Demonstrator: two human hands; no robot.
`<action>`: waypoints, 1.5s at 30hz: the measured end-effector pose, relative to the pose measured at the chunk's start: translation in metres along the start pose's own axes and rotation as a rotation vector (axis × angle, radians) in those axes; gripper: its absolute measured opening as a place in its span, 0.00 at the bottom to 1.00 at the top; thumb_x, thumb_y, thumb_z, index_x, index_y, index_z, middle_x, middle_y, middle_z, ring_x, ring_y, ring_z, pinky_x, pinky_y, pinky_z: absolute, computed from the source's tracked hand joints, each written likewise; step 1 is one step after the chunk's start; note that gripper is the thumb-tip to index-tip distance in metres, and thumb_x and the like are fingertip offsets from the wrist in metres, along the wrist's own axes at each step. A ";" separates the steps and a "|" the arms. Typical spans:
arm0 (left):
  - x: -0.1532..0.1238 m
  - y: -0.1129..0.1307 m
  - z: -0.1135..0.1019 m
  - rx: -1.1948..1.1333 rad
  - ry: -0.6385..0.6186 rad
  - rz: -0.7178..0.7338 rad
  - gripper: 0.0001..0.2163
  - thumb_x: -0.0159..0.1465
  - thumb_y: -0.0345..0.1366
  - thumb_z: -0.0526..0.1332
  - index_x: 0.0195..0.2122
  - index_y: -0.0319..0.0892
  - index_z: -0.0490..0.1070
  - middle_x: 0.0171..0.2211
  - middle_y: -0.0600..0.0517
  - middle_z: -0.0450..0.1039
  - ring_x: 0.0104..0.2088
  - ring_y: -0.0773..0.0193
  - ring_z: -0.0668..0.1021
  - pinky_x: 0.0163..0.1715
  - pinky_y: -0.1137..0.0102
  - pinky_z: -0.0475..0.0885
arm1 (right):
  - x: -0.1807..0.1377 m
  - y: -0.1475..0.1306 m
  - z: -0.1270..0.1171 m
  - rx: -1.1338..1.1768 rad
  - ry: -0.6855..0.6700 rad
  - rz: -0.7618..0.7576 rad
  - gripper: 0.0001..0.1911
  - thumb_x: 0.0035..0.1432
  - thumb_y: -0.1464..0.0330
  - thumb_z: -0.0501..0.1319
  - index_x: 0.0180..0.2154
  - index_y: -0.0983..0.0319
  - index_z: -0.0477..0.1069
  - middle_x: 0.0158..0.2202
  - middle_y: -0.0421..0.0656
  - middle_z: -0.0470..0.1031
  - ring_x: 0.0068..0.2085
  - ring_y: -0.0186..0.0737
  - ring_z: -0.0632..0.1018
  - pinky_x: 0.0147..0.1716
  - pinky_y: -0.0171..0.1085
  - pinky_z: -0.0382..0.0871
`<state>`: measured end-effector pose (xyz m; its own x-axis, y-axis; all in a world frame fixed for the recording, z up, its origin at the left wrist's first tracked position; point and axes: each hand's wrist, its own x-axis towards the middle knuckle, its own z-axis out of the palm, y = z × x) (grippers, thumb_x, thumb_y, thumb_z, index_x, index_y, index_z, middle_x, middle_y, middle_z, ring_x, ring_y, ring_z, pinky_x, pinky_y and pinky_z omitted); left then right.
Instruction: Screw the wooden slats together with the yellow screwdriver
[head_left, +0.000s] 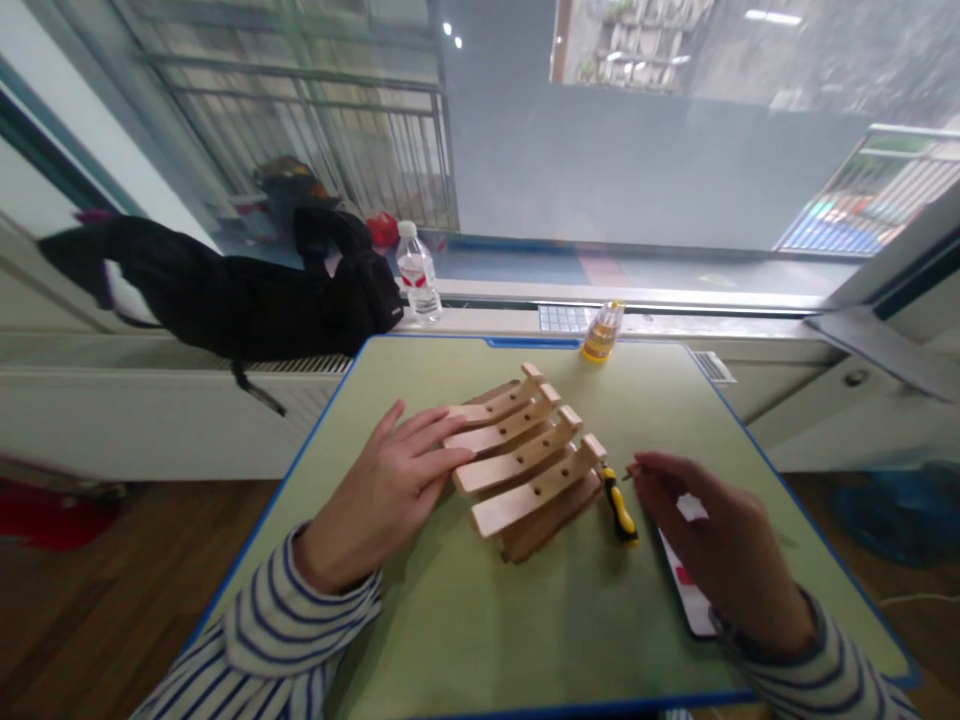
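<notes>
A light wooden rack of several parallel slats (525, 455) lies in the middle of the green desk (465, 620). My left hand (390, 490) rests flat on the desk with its fingers stretched out against the rack's left ends. My right hand (720, 550) hovers to the right of the rack, its thumb and forefinger pinched on something tiny that I cannot make out. A yellow and black screwdriver (619, 505) lies on the desk between the rack and my right hand. A white card or phone (690, 590) lies partly hidden under that hand.
A small yellow bottle (602, 331) stands at the desk's far edge. On the window sill behind are a clear water bottle (418, 272) and a black bag (247, 290). The desk has a blue rim, with wooden floor on both sides.
</notes>
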<state>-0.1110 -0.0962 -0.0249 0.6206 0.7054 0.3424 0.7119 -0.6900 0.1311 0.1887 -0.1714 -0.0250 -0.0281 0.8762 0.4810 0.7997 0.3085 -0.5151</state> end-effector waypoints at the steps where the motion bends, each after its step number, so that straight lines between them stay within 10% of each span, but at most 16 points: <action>1: 0.000 -0.003 0.001 0.017 0.036 -0.022 0.15 0.62 0.29 0.51 0.44 0.49 0.72 0.55 0.50 0.65 0.57 0.56 0.64 0.57 0.48 0.51 | 0.000 0.000 0.002 -0.003 -0.016 -0.013 0.08 0.56 0.68 0.58 0.40 0.59 0.69 0.27 0.38 0.75 0.24 0.30 0.74 0.22 0.28 0.68; 20: -0.054 0.043 0.027 -0.076 0.350 -0.083 0.26 0.54 0.34 0.66 0.51 0.34 0.59 0.49 0.39 0.63 0.49 0.56 0.69 0.49 0.65 0.69 | 0.027 -0.028 0.025 0.138 -0.186 -0.309 0.15 0.53 0.77 0.59 0.43 0.59 0.67 0.36 0.42 0.76 0.38 0.37 0.76 0.35 0.37 0.71; 45: -0.064 0.045 0.057 -0.325 0.227 -0.292 0.30 0.56 0.42 0.64 0.56 0.39 0.54 0.44 0.43 0.73 0.42 0.57 0.78 0.44 0.63 0.75 | -0.006 0.010 0.018 0.049 -0.201 -0.273 0.27 0.51 0.79 0.60 0.53 0.58 0.63 0.51 0.43 0.71 0.50 0.43 0.72 0.47 0.43 0.71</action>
<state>-0.0994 -0.1631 -0.0938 0.2970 0.8488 0.4374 0.6836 -0.5088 0.5233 0.1861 -0.1667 -0.0460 -0.3583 0.8129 0.4591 0.7167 0.5547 -0.4227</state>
